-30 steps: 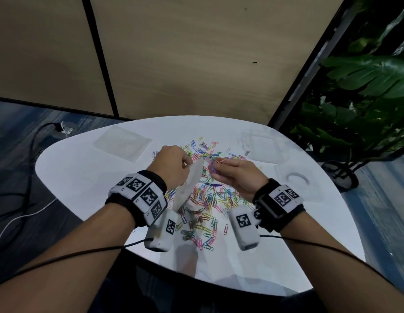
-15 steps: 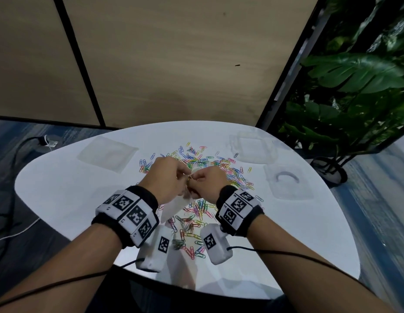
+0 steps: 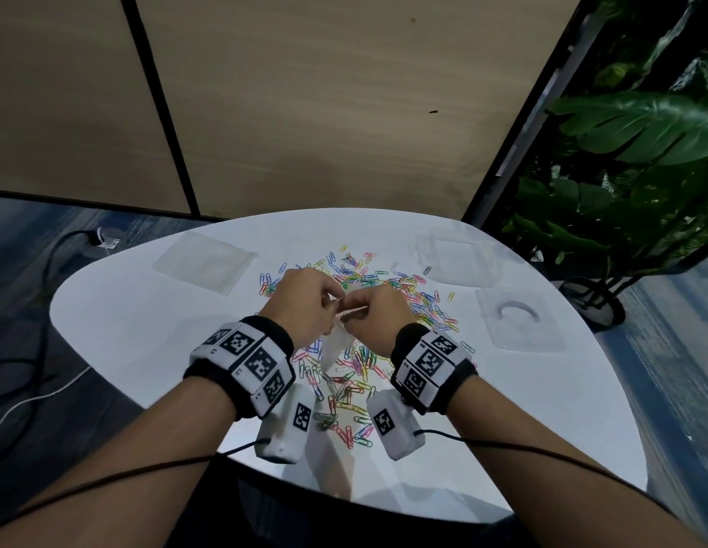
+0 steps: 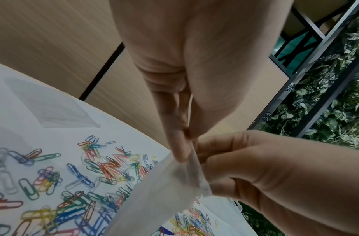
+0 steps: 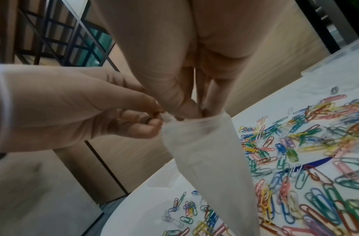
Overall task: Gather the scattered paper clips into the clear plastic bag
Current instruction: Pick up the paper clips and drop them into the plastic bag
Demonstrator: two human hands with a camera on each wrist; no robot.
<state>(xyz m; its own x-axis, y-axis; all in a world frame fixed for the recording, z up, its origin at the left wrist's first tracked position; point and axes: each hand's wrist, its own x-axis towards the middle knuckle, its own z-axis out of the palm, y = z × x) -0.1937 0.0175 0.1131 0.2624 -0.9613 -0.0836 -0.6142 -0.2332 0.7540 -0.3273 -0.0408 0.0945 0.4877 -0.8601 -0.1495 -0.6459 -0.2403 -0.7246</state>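
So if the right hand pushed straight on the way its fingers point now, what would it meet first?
The right hand already has its fingertips at the mouth of the clear plastic bag, so it would likely go deeper into the bag; below that lie the paper clips on the table.

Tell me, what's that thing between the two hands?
The top of the clear plastic bag. The left hand and right hand each pinch it, and it hangs down over the paper clips; the right wrist view shows it best.
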